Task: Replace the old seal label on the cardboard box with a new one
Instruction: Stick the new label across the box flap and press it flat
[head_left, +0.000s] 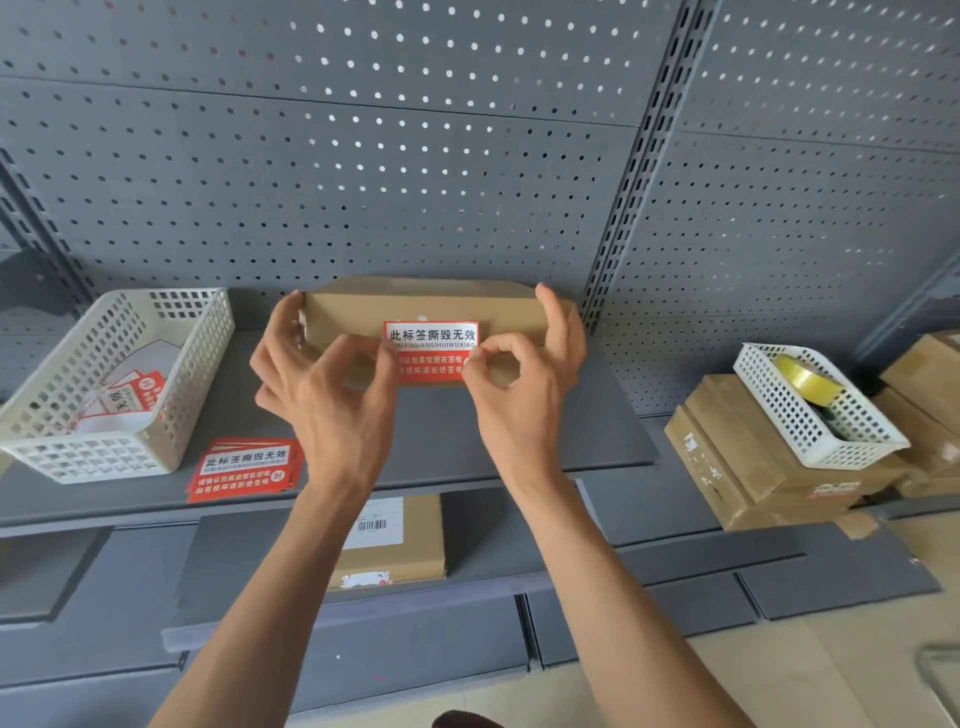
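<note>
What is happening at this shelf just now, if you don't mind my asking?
A person is working on a cardboard box on the grey shelf. Both hands, left hand and right hand, pinch the edges of the red-and-white seal label on its front face. Spare labels lie beside a white basket.

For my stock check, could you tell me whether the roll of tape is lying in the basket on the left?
No, the yellow tape roll lies in the right basket, atop stacked boxes.
</note>
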